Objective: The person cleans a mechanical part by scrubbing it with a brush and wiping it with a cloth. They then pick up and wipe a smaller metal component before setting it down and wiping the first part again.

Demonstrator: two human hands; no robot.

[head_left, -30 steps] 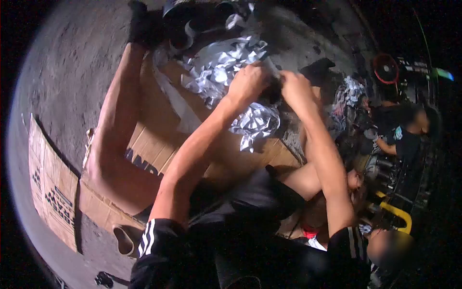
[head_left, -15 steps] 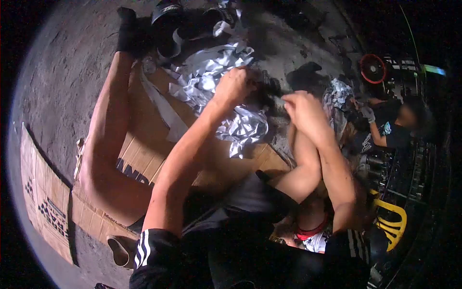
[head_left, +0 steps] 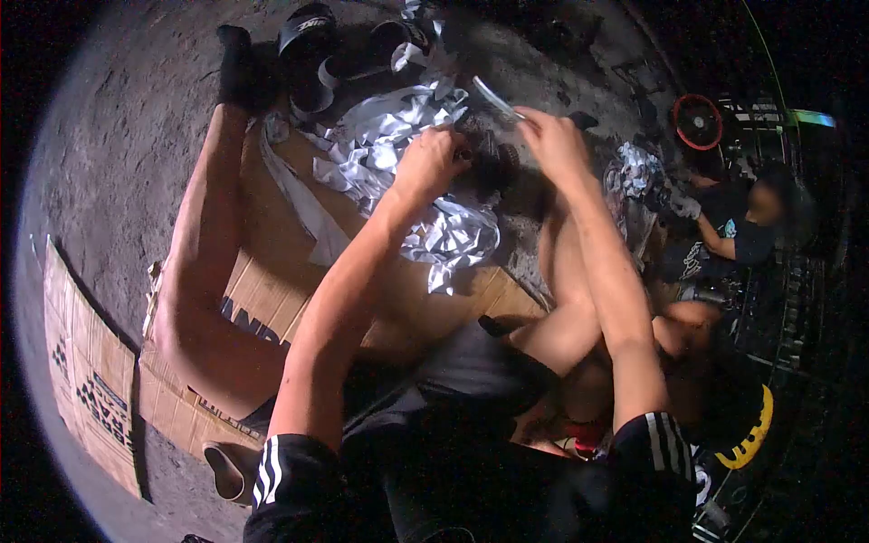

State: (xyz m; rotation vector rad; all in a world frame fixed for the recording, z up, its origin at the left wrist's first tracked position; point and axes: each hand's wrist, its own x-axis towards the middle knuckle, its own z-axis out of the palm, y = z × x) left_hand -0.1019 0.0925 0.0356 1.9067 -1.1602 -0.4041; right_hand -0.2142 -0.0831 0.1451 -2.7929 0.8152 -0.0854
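The flattened cardboard [head_left: 272, 299] under the person's leg bears dark blue capitals, of which only "AND" shows beside the thigh. A second cardboard sheet [head_left: 86, 380] at the left edge carries dark printed lettering, too tilted and small to read. One black sandal [head_left: 306, 27] near the top has a pale mark on its strap, unreadable.
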